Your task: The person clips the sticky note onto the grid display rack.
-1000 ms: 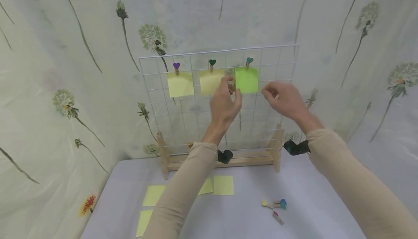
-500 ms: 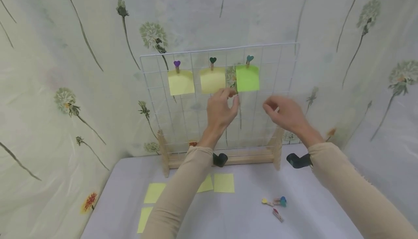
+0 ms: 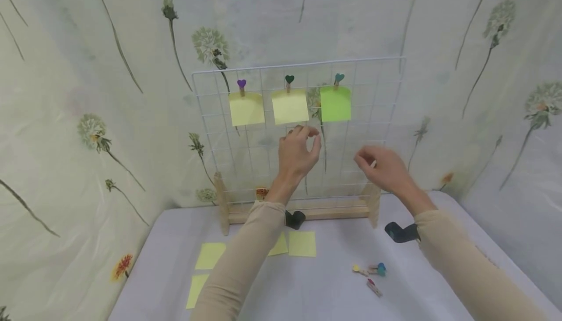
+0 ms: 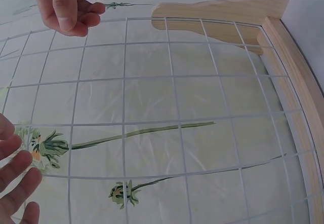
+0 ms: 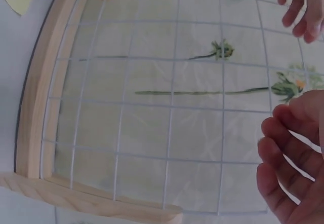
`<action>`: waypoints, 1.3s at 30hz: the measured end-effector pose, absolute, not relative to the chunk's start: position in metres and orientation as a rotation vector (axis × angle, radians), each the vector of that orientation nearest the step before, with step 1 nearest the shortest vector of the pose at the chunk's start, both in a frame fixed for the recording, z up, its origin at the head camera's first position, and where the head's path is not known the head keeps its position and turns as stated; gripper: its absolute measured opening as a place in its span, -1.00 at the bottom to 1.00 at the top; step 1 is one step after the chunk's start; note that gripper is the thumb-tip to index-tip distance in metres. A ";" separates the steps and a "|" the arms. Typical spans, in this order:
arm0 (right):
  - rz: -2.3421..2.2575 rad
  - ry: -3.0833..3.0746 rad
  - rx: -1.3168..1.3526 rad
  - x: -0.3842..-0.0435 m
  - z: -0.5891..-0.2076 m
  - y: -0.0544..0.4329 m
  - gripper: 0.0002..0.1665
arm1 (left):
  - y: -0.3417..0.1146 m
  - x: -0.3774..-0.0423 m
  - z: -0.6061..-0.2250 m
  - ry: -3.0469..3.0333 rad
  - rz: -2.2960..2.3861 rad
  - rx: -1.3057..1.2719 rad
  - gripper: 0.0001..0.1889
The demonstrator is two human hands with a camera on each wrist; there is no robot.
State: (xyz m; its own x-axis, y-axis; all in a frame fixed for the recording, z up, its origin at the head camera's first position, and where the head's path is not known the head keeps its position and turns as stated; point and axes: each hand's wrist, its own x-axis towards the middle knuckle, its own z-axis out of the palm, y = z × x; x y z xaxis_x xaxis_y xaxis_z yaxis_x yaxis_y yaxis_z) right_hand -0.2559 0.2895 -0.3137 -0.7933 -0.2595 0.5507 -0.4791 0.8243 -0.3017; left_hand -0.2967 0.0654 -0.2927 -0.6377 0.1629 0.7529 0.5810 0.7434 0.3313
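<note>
My left hand (image 3: 298, 152) hovers in front of the white wire grid (image 3: 325, 61), below the middle note, its fingers loosely curved and holding nothing. To the right, my right hand (image 3: 382, 165) is also before the grid, fingers bent loosely; the right wrist view shows nothing in its fingers (image 5: 273, 176). Three sticky notes hang in a row: a pale yellow note (image 3: 247, 111) under a purple heart clothespin (image 3: 242, 86), a second yellow note (image 3: 290, 107) under a dark green heart clothespin (image 3: 289, 81), and a bright green note (image 3: 335, 105) under a teal heart clothespin (image 3: 339, 79).
The grid stands in a wooden base (image 3: 338, 212) on a white-covered table (image 3: 333, 291). Several yellow notes (image 3: 302, 244) lie at front left, partly behind the left sleeve (image 3: 246, 257). At front right lie a yellow-topped clothespin (image 3: 357, 269), a red-topped clothespin (image 3: 374, 288) and blue-teal ones (image 3: 380, 269).
Both hands have moved down from beside the green note to below the row of notes, staying apart. The hanging notes keep their places on the grid.
</note>
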 end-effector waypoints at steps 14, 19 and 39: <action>0.651 -2.570 0.520 -0.237 -0.366 0.292 -0.81 | 0.057 -0.286 -0.333 -2.331 -0.744 -0.509 -0.83; 0.641 -2.617 0.527 -0.231 -0.389 0.288 -0.87 | 0.049 -0.282 -0.349 -2.373 -0.777 -0.509 -0.84; 0.759 -2.691 0.516 -0.208 -0.438 0.272 -0.88 | 0.029 -0.257 -0.422 -2.438 -0.902 -0.554 -0.80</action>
State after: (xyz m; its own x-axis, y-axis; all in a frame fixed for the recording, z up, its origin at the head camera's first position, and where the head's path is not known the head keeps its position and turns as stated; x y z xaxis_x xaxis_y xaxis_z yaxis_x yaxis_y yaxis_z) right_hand -0.2084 0.2717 -0.4379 -0.8915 -0.2578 0.3726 -0.4145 0.7960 -0.4410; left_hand -0.2569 0.0288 -0.4223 -0.8035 0.2031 0.5596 0.5184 0.7010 0.4898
